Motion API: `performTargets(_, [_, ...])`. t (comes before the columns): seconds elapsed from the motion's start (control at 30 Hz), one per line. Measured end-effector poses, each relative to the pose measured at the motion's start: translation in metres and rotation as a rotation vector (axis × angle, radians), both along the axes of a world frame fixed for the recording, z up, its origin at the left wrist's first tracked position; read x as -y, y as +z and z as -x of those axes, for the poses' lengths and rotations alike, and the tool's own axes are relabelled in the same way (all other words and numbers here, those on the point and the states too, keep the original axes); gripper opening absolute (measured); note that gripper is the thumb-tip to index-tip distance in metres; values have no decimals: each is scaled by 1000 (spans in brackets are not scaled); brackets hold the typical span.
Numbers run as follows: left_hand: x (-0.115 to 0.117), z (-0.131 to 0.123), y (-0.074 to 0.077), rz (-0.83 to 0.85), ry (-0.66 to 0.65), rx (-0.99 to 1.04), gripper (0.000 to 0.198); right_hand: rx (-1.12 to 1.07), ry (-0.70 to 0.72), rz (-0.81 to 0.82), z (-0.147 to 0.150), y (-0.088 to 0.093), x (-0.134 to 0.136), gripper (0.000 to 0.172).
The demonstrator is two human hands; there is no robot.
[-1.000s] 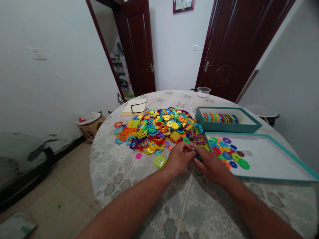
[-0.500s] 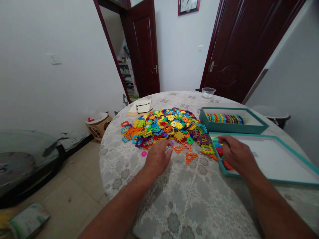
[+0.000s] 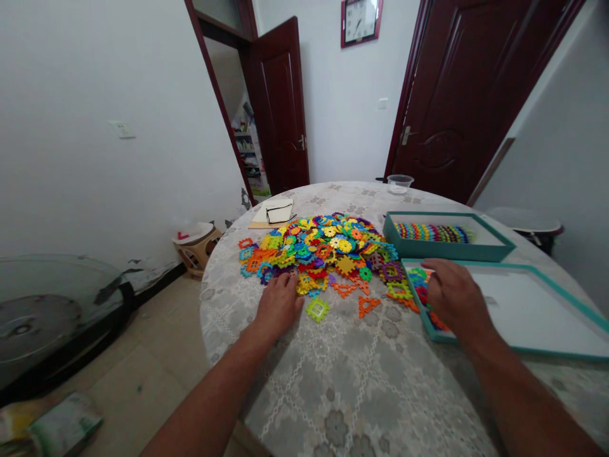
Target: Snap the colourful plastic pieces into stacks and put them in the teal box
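Observation:
A heap of small coloured plastic pieces [image 3: 328, 251] lies in the middle of the round table [image 3: 356, 387]. My left hand [image 3: 278, 306] lies palm down, fingers stretched, at the heap's near left edge, beside a loose green square piece [image 3: 317, 309]. My right hand [image 3: 451, 295] rests palm down, fingers loosely spread, over the near left corner of a shallow teal tray [image 3: 523, 304], covering several coloured discs [image 3: 419, 279] there. An orange triangle [image 3: 368, 306] lies between my hands.
A teal box [image 3: 394, 238] holding a row of stacked discs [image 3: 432, 232] stands behind the tray. A clear cup [image 3: 399, 183] and a notebook with glasses [image 3: 276, 212] sit at the far side. On the floor to the left are a stool [image 3: 197, 241] and a fan [image 3: 42, 311].
My hands were together at the heap's near edge; the right one moved right onto the tray's discs and the left one slid left along the heap. The view shifted slightly.

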State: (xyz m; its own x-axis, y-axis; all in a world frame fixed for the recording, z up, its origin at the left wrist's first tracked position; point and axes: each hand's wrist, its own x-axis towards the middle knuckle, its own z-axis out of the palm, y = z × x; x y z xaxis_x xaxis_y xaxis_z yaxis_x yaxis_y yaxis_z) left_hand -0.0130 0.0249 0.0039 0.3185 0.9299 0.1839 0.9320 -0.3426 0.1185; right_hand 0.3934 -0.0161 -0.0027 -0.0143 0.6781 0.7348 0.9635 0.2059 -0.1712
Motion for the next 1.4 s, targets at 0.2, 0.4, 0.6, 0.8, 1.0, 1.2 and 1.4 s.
performTargets(0.2, [0, -14, -3, 17, -96, 25, 38, -14, 266, 68, 50, -1, 8, 30])
performTargets(0.4, [20, -46, 7, 107, -146, 22, 37, -4, 418, 174, 77, -2, 17, 29])
performTargets(0.6, [23, -73, 9, 159, -323, 62, 29, 49, 405, 369, 81, -1, 19, 26])
performTargets(0.8, [1, -87, -6, 130, -489, 268, 34, 54, 365, 479, 82, 2, 20, 25])
performTargets(1.0, [-20, -92, -7, 138, -539, 376, 38, -12, 371, 515, 82, 0, 20, 33])
performTargets(1.2, [-25, -86, -16, 60, -583, 340, 31, -19, 361, 535, 85, 0, 22, 50])
performTargets(1.4, [-25, -85, -17, 28, -632, 264, 27, -11, 318, 514, 90, 1, 24, 45])
